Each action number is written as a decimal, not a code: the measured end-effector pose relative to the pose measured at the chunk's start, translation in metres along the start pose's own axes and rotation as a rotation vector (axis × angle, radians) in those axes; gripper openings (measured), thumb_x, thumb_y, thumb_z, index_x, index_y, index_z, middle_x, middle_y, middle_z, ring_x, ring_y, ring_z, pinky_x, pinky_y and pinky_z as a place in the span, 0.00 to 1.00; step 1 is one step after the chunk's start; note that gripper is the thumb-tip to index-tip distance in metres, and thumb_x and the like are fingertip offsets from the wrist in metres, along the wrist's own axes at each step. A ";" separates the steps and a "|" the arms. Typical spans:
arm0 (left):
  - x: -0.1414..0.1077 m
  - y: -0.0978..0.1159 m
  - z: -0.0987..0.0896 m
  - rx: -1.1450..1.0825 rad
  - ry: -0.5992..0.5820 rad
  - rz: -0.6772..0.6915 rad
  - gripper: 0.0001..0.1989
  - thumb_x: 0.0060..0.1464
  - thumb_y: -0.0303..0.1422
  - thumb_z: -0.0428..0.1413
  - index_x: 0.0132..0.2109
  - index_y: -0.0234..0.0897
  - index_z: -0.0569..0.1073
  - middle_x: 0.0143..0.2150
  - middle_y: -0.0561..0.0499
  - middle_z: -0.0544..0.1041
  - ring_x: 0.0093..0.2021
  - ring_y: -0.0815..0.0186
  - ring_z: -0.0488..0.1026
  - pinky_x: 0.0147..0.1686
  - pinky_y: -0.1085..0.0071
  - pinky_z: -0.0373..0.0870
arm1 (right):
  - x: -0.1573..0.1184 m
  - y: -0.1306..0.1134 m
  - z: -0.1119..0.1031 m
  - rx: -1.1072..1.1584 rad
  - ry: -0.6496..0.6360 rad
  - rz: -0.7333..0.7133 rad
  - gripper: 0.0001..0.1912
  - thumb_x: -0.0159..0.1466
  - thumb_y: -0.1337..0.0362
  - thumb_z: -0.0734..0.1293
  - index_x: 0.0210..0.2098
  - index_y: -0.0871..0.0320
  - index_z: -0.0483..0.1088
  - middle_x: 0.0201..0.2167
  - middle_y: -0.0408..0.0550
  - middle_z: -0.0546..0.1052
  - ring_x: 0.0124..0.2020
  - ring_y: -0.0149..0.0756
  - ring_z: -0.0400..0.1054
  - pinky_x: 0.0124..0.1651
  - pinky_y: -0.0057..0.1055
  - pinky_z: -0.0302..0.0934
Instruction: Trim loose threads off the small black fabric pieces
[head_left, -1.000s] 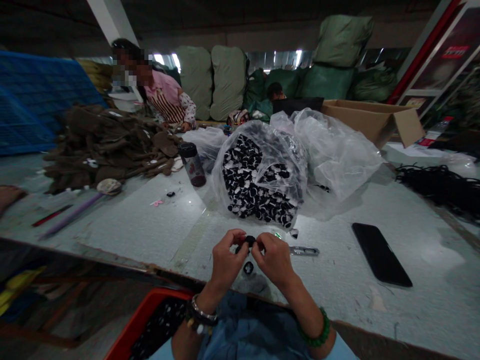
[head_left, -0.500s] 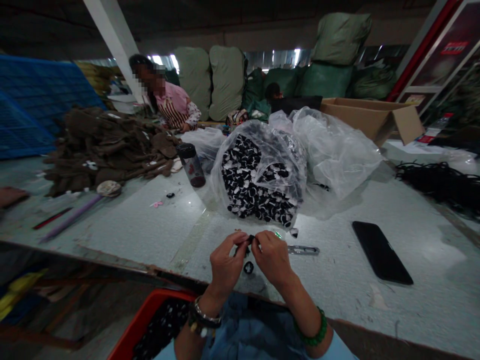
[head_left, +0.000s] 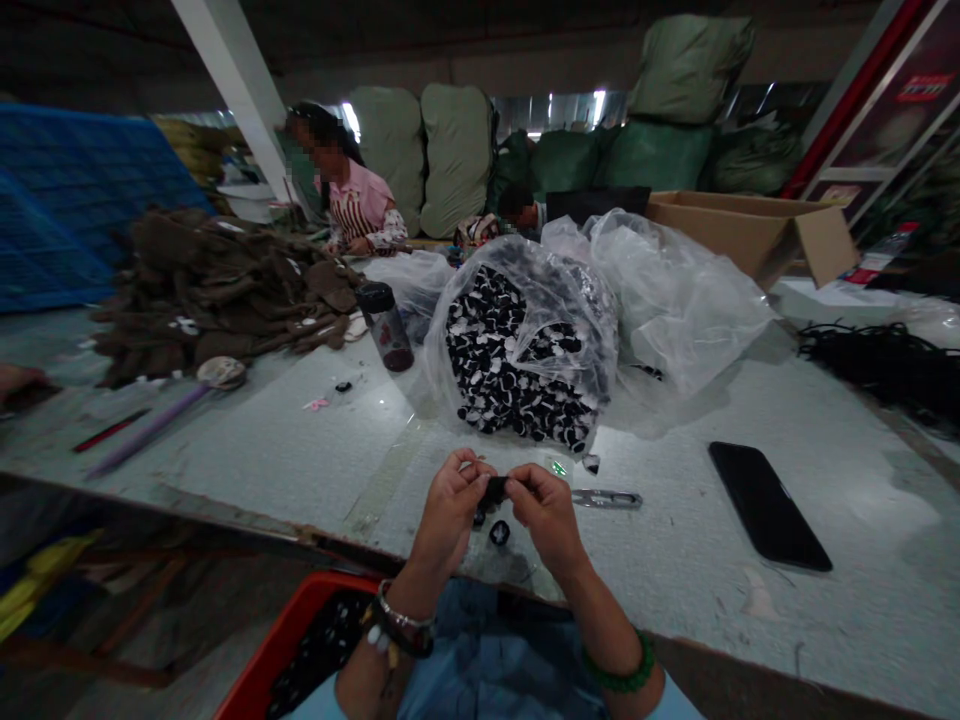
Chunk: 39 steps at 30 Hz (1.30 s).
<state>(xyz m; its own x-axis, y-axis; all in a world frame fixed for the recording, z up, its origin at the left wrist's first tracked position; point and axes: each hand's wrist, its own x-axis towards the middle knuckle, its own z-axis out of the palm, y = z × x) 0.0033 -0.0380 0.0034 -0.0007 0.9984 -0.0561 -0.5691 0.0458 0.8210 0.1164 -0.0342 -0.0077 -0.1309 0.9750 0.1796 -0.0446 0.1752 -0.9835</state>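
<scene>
Between my two hands is a small black piece, pinched from both sides above the table edge. My left hand grips its left end and my right hand its right end. Just below, a black ring-like piece with a pale centre lies on the table, and another dark piece sits partly hidden by my left fingers. Metal thread snips lie right of my right hand. Behind my hands stands a clear plastic bag full of black and white pieces.
A black phone lies at the right, a dark-lidded bottle left of the bag. Brown garments are heaped at the left. An orange bin stands below the table edge. A person in pink sits across the table.
My hands have drawn slightly apart, and more of the black piece shows between them. The person in pink has a more raised posture, and the other person's head has shifted left.
</scene>
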 end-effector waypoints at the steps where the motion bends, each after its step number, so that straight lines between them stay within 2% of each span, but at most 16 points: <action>1: 0.000 0.000 0.001 -0.056 0.008 -0.017 0.14 0.41 0.23 0.54 0.37 0.37 0.59 0.25 0.57 0.67 0.27 0.74 0.66 0.29 0.78 0.61 | 0.001 0.001 0.000 0.194 -0.042 0.101 0.06 0.54 0.65 0.61 0.23 0.60 0.62 0.16 0.37 0.60 0.15 0.22 0.50 0.17 0.21 0.45; 3: 0.001 -0.001 0.002 -0.146 0.041 -0.046 0.17 0.39 0.22 0.55 0.37 0.37 0.58 0.26 0.57 0.67 0.27 0.74 0.66 0.28 0.79 0.62 | 0.003 0.005 0.000 0.520 -0.153 0.253 0.07 0.52 0.64 0.63 0.22 0.60 0.62 0.14 0.35 0.58 0.12 0.19 0.43 0.13 0.19 0.38; 5: 0.002 -0.002 0.002 -0.192 0.067 -0.077 0.19 0.38 0.21 0.56 0.38 0.36 0.58 0.26 0.57 0.67 0.26 0.75 0.66 0.27 0.81 0.62 | 0.006 0.010 -0.002 0.714 -0.262 0.347 0.07 0.50 0.63 0.65 0.23 0.60 0.63 0.13 0.34 0.56 0.11 0.18 0.39 0.12 0.18 0.34; 8: 0.002 -0.004 0.000 -0.206 0.077 -0.132 0.20 0.37 0.21 0.57 0.38 0.35 0.59 0.25 0.57 0.68 0.25 0.76 0.67 0.27 0.81 0.62 | 0.010 0.015 -0.008 0.792 -0.384 0.400 0.08 0.49 0.63 0.66 0.25 0.61 0.64 0.11 0.33 0.56 0.11 0.17 0.37 0.12 0.17 0.32; 11: -0.001 -0.002 -0.001 -0.184 0.064 -0.197 0.22 0.35 0.21 0.58 0.39 0.35 0.60 0.25 0.56 0.69 0.26 0.74 0.68 0.29 0.79 0.63 | 0.014 0.013 -0.016 0.763 -0.406 0.374 0.08 0.50 0.63 0.65 0.23 0.61 0.64 0.11 0.34 0.56 0.10 0.17 0.38 0.11 0.17 0.32; 14: -0.003 0.003 -0.001 -0.117 -0.014 -0.236 0.21 0.38 0.24 0.57 0.42 0.35 0.60 0.26 0.54 0.71 0.27 0.72 0.69 0.30 0.75 0.64 | 0.019 0.006 -0.024 0.675 -0.374 0.316 0.07 0.51 0.63 0.65 0.22 0.61 0.64 0.10 0.33 0.54 0.10 0.17 0.40 0.12 0.17 0.33; 19: -0.002 0.009 0.001 -0.068 -0.076 -0.297 0.19 0.40 0.24 0.56 0.42 0.34 0.61 0.24 0.55 0.71 0.24 0.74 0.68 0.27 0.78 0.63 | 0.028 -0.004 -0.033 0.339 -0.450 0.228 0.08 0.51 0.63 0.64 0.22 0.62 0.64 0.10 0.34 0.57 0.11 0.19 0.46 0.13 0.19 0.40; 20: -0.001 0.008 0.001 -0.073 -0.066 -0.282 0.19 0.40 0.24 0.57 0.41 0.35 0.61 0.24 0.56 0.70 0.24 0.74 0.68 0.26 0.78 0.63 | 0.029 -0.005 -0.034 0.251 -0.414 0.200 0.08 0.51 0.62 0.64 0.22 0.61 0.64 0.11 0.35 0.58 0.11 0.20 0.47 0.13 0.19 0.41; 24: 0.000 0.002 0.001 -0.086 0.004 -0.170 0.17 0.40 0.23 0.56 0.39 0.37 0.61 0.24 0.57 0.69 0.26 0.75 0.68 0.27 0.79 0.63 | 0.022 -0.012 -0.035 -0.126 -0.130 0.020 0.10 0.52 0.61 0.63 0.20 0.60 0.63 0.13 0.37 0.60 0.15 0.22 0.51 0.17 0.21 0.45; 27: 0.000 -0.002 0.003 -0.032 0.024 -0.085 0.15 0.41 0.24 0.56 0.37 0.37 0.61 0.24 0.58 0.69 0.26 0.75 0.68 0.29 0.78 0.63 | 0.012 -0.018 -0.033 -0.332 -0.100 -0.065 0.09 0.52 0.62 0.62 0.20 0.60 0.65 0.14 0.38 0.62 0.16 0.23 0.54 0.18 0.21 0.48; 30: -0.002 -0.003 0.007 0.070 0.042 0.006 0.14 0.40 0.24 0.56 0.35 0.36 0.62 0.23 0.58 0.68 0.25 0.75 0.67 0.29 0.79 0.62 | 0.007 -0.021 -0.029 -0.381 -0.123 -0.052 0.08 0.54 0.64 0.60 0.22 0.60 0.66 0.15 0.40 0.65 0.16 0.24 0.57 0.18 0.20 0.50; 33: -0.004 -0.002 0.008 0.206 0.048 0.074 0.12 0.38 0.24 0.57 0.32 0.36 0.63 0.23 0.57 0.69 0.24 0.75 0.66 0.26 0.79 0.61 | 0.008 -0.018 -0.029 -0.323 -0.201 0.023 0.08 0.55 0.65 0.58 0.23 0.60 0.66 0.15 0.40 0.66 0.14 0.24 0.59 0.15 0.19 0.52; 36: -0.006 -0.002 0.007 0.344 -0.013 0.083 0.10 0.37 0.26 0.58 0.29 0.35 0.63 0.23 0.56 0.68 0.25 0.73 0.66 0.26 0.77 0.62 | 0.010 -0.015 -0.029 -0.285 -0.274 0.080 0.08 0.54 0.66 0.57 0.24 0.60 0.66 0.13 0.39 0.66 0.13 0.24 0.59 0.13 0.19 0.52; 39: -0.006 -0.004 0.005 0.395 -0.066 0.073 0.09 0.38 0.27 0.57 0.27 0.34 0.63 0.24 0.55 0.67 0.26 0.73 0.65 0.28 0.76 0.62 | 0.008 -0.014 -0.027 -0.447 -0.188 -0.047 0.07 0.53 0.70 0.58 0.23 0.61 0.67 0.14 0.40 0.67 0.16 0.25 0.60 0.19 0.21 0.54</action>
<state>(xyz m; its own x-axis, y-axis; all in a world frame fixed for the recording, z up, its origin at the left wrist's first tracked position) 0.0094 -0.0442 0.0034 0.0309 0.9988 0.0367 -0.2101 -0.0294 0.9772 0.1423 -0.0249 0.0072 -0.3171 0.9304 0.1840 0.3697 0.3000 -0.8794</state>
